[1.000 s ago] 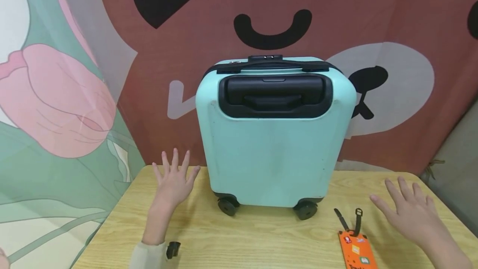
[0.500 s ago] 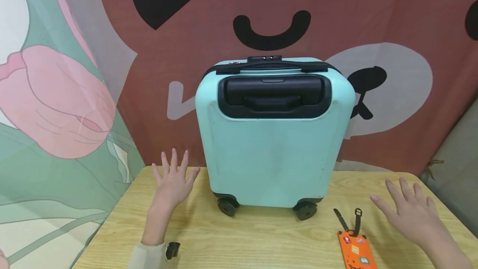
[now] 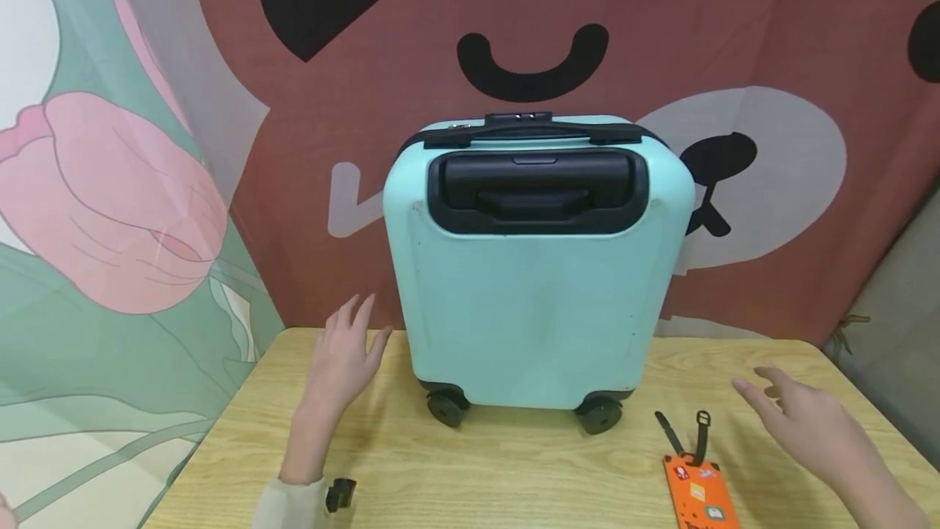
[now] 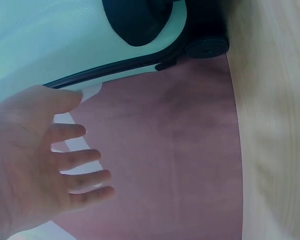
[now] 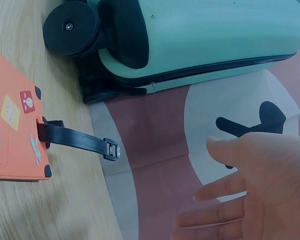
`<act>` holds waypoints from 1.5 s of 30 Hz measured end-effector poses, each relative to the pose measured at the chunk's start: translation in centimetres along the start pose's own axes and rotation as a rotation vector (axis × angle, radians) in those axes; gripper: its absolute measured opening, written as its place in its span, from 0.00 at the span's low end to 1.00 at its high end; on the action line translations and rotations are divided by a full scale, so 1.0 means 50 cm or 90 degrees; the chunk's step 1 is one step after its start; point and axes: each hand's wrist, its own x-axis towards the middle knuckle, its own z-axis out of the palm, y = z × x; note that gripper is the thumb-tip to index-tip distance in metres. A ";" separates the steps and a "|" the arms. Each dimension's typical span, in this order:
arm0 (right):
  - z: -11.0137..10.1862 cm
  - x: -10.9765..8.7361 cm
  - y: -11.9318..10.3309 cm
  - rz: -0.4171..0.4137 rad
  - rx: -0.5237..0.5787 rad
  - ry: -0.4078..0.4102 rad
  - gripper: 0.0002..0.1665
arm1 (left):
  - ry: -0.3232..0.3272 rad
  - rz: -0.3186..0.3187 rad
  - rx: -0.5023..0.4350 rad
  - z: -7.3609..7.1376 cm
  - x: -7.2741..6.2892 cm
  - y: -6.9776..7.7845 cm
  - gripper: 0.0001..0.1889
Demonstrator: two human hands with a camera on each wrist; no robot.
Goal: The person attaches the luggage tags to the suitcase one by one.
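A mint-green suitcase (image 3: 529, 308) stands upright on its black wheels, its black pull handle (image 3: 539, 178) lowered into the recess. My left hand (image 3: 343, 357) hovers to its left with loosely bent fingers, holding nothing. In the left wrist view the thumb overlaps the suitcase's edge. On the other side, my right hand (image 3: 808, 423) is held above the table with relaxed, slightly bent fingers and nothing in it. Between that hand and the suitcase lies an orange luggage tag (image 3: 701, 496). Its black buckle strap (image 5: 75, 137) is unfastened, both ends spread toward the suitcase.
The wooden table (image 3: 470, 472) carries the suitcase and the tag. A printed cloth backdrop (image 3: 330, 268) hangs right behind the table's far edge. A small black clip (image 3: 340, 494) sits at my left sleeve (image 3: 290, 504).
Both hands had their fingers spread wide; now the left fingers have drawn together and the right fingers have bent inward. Suitcase and luggage tag stay in place.
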 end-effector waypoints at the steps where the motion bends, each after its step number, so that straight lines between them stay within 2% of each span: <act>1: -0.001 -0.001 0.000 0.001 0.000 0.006 0.47 | 0.019 0.006 -0.007 0.001 0.001 0.002 0.28; 3: -0.003 -0.001 0.000 0.004 0.001 0.010 0.47 | 0.049 0.012 -0.021 0.002 0.002 0.006 0.24; 6: -0.004 -0.002 0.000 0.004 0.005 0.022 0.46 | 0.074 0.003 -0.059 0.000 0.002 0.014 0.21; 9: -0.006 -0.003 -0.001 0.011 0.006 0.032 0.46 | 0.079 -0.024 -0.139 -0.006 0.003 0.024 0.20; 14: -0.011 -0.004 -0.005 0.005 0.009 0.056 0.45 | 0.091 -0.067 -0.306 -0.021 0.007 0.041 0.18; 19: -0.015 -0.003 -0.006 0.006 0.002 0.062 0.45 | 0.108 -0.104 -0.400 -0.027 0.008 0.052 0.15; 22: -0.016 -0.003 -0.006 0.009 0.000 0.060 0.45 | 0.105 -0.119 -0.421 -0.031 0.007 0.057 0.15; 31: -0.016 -0.008 -0.004 -0.001 -0.005 0.077 0.43 | 0.060 -0.146 -0.448 -0.032 0.003 0.067 0.15; 45: -0.018 -0.020 -0.009 -0.015 -0.004 0.106 0.36 | 0.070 -0.143 -0.520 -0.026 0.005 0.085 0.11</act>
